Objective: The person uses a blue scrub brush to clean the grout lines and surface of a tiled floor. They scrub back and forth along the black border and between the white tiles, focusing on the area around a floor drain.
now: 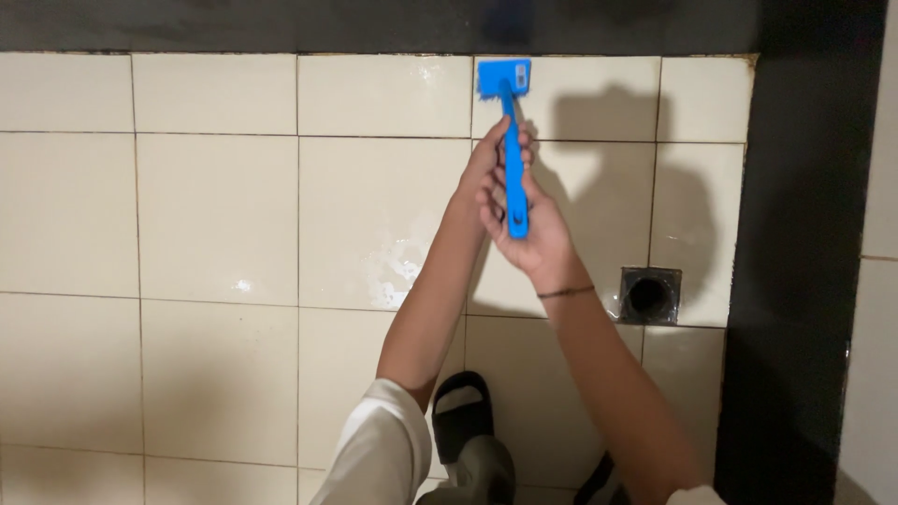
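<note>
A blue scrubbing brush with a long handle points away from me over the cream floor tiles. Its head rests on a tile near the dark strip at the top. My right hand grips the lower end of the handle. My left hand wraps the handle just above it, fingers closed round it. Both forearms reach forward from the bottom of the view.
A square floor drain with a dark hole sits right of my hands. A black band runs down the right side and along the top. My foot in a black slide sandal stands below. Wet patches shine on the tiles.
</note>
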